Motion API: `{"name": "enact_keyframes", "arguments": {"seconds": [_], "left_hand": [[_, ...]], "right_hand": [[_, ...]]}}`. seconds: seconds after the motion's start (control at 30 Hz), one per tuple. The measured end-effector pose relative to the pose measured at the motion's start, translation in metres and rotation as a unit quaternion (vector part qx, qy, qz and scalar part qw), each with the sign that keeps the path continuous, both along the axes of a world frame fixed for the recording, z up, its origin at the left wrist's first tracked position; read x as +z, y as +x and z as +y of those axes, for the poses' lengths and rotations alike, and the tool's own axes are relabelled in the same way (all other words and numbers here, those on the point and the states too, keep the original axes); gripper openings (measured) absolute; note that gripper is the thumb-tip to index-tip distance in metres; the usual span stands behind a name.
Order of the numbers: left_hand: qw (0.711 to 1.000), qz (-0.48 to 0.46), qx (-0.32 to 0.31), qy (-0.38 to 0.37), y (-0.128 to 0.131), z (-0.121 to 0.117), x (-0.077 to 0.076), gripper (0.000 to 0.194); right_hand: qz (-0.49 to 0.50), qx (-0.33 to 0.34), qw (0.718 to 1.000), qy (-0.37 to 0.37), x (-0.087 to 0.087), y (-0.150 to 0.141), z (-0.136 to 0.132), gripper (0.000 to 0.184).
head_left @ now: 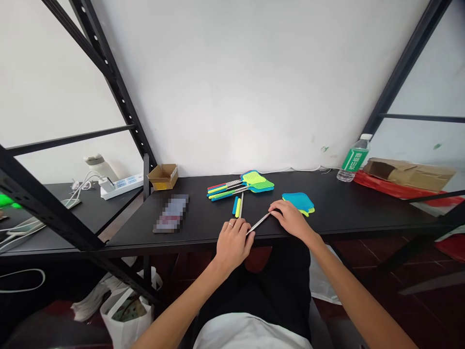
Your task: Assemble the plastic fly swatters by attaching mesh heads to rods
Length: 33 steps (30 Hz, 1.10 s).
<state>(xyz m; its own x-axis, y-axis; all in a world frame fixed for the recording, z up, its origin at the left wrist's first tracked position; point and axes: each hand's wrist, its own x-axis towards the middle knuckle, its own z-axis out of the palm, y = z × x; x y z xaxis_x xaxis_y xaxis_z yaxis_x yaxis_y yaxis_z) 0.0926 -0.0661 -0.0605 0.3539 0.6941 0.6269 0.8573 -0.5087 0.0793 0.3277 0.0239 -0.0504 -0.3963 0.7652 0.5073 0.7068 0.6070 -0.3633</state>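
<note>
Two hands, left and right, fingers closed on a steel rod; bottle label illegible.

Black metal rack, white wall, dark red tiled floor

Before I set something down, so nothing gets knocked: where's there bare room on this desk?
The black desk has a free patch between the blurred flat item and the fly swatter bundle, and another between the blue swatter head and the water bottle. It's crowded around the left hand and right hand.
</note>
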Motion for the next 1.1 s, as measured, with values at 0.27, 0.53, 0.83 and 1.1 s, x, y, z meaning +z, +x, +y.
{"name": "enact_keyframes", "arguments": {"seconds": [0.27,0.53,0.83,1.1], "left_hand": [[1.0,-0.013,0.022,0.003,-0.003,0.004,-0.004,0.024],[1.0,-0.005,0.012,-0.011,-0.009,0.009,-0.005,0.032],[1.0,0.009,0.009,-0.005,-0.009,0.007,-0.006,0.036],[1.0,0.004,0.004,-0.006,-0.009,0.007,-0.006,0.035]], "right_hand": [[0.118,0.039,0.984,-0.124,0.009,0.004,-0.003,0.025],[0.125,0.065,0.981,-0.136,0.013,0.004,-0.006,0.028],[0.097,0.06,0.986,-0.125,0.015,0.001,-0.01,0.031],[0.08,0.056,0.989,-0.11,0.018,-0.002,-0.014,0.035]]}}
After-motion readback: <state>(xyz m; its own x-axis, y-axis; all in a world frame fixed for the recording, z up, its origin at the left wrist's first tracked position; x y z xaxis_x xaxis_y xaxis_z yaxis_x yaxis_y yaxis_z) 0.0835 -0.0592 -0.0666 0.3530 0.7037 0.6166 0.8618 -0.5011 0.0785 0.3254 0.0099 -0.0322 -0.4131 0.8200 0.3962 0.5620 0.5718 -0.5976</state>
